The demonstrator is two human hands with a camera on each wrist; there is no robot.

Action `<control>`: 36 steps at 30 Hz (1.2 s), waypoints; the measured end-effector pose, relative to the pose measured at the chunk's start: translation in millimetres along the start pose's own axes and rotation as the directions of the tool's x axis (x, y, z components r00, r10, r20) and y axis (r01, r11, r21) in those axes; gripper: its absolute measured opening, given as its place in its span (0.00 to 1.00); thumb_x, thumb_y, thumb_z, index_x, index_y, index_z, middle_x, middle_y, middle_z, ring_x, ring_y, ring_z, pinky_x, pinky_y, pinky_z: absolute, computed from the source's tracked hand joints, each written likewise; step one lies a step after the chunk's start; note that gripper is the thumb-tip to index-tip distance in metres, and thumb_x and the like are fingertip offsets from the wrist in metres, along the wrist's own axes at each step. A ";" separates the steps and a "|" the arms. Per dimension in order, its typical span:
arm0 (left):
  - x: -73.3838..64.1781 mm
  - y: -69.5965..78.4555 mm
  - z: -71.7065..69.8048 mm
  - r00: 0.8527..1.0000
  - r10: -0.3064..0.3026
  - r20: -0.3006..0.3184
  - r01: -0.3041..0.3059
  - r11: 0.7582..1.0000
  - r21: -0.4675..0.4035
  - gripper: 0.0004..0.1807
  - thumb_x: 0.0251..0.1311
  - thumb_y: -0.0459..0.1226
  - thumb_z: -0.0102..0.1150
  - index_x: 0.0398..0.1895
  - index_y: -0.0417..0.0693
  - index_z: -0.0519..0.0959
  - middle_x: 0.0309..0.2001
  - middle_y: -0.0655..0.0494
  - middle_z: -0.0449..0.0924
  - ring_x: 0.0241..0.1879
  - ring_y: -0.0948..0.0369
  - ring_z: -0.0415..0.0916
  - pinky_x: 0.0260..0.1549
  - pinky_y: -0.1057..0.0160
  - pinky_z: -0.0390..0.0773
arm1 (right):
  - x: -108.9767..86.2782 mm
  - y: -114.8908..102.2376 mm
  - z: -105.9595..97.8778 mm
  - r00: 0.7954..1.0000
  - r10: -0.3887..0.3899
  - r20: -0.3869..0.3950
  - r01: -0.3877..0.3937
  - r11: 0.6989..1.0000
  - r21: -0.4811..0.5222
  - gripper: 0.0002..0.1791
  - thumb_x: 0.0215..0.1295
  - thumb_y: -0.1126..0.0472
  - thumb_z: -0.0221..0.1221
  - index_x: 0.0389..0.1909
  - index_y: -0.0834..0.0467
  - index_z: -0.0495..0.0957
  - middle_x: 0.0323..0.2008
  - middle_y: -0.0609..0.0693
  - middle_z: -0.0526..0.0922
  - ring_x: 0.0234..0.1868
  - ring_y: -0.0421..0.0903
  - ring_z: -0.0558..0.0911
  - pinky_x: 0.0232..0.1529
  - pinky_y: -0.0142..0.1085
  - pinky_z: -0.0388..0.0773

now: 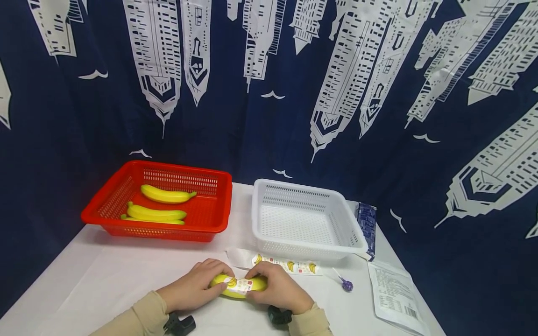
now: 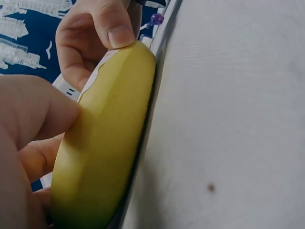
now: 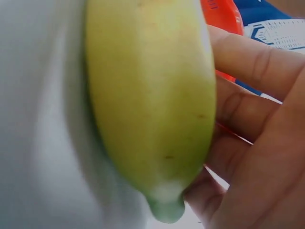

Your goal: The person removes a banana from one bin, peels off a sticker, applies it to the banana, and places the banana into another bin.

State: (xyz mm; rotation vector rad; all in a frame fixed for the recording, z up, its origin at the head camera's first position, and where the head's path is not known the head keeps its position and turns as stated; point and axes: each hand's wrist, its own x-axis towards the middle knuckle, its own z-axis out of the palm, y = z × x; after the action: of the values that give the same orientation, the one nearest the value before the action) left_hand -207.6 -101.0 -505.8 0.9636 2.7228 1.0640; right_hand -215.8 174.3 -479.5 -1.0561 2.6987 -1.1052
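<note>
A yellow banana (image 1: 259, 283) lies crosswise on the white table near its front. On its upper side is a white label (image 1: 240, 285) with a banana picture and a small red square. My left hand (image 1: 195, 285) holds the left part, its thumb at the label's edge. The right hand (image 1: 282, 288) grips the other end; its thumb tip presses beside the label in the left wrist view. Seen from the right wrist, the banana (image 3: 152, 90) has a greenish stem end, with fingers (image 3: 257, 62) along its far side.
Behind the hands lies a strip of banana stickers (image 1: 302, 267). A red basket (image 1: 218, 205) at back left contains several bananas (image 1: 168, 193); a white basket (image 1: 290, 224) stands right of it. Further right are a purple lollipop (image 1: 347, 285), a white pouch (image 1: 395, 291) and a blue packet (image 1: 367, 224).
</note>
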 end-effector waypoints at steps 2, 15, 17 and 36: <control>0.2 -1.0 -0.1 1.000 -0.009 -0.014 0.009 1.000 -0.008 0.10 0.72 0.56 0.56 0.53 0.77 0.75 0.57 0.72 0.75 0.59 0.63 0.70 0.60 0.47 0.70 | -1.3 1.3 -1.2 1.000 0.002 -0.001 -0.002 1.000 0.009 0.17 0.50 0.60 0.77 0.41 0.46 0.84 0.39 0.35 0.84 0.40 0.33 0.79 0.46 0.28 0.77; 5.7 -6.2 0.3 0.991 -0.055 -0.123 0.032 0.983 -0.180 0.12 0.70 0.54 0.60 0.52 0.67 0.82 0.51 0.73 0.82 0.52 0.67 0.76 0.55 0.57 0.78 | -1.8 4.8 -8.5 0.996 0.056 0.063 -0.059 0.997 0.046 0.17 0.50 0.59 0.77 0.41 0.46 0.83 0.39 0.36 0.84 0.39 0.32 0.79 0.44 0.28 0.77; 9.9 -3.4 0.2 0.978 -0.066 -0.200 0.015 0.968 -0.251 0.11 0.70 0.50 0.63 0.51 0.61 0.84 0.49 0.68 0.85 0.49 0.68 0.79 0.51 0.61 0.80 | -1.9 3.7 -10.1 0.995 0.067 0.078 -0.070 0.996 0.047 0.17 0.50 0.58 0.77 0.40 0.46 0.83 0.39 0.35 0.84 0.40 0.32 0.79 0.45 0.28 0.77; 80.9 41.9 2.8 0.850 -0.308 -0.428 -0.002 0.810 -0.586 0.18 0.65 0.36 0.69 0.57 0.46 0.85 0.42 0.46 0.90 0.31 0.61 0.87 0.41 0.66 0.85 | -26.4 1.2 -35.1 0.979 0.158 0.132 -0.157 0.987 -0.011 0.16 0.51 0.57 0.78 0.40 0.46 0.84 0.41 0.36 0.85 0.44 0.32 0.80 0.50 0.32 0.77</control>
State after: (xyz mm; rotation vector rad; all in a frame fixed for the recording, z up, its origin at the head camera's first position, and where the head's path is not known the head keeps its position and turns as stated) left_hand -249.4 -29.2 -468.5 0.3734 2.4542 2.1774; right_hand -206.0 212.2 -459.6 -0.8644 2.6253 -0.9717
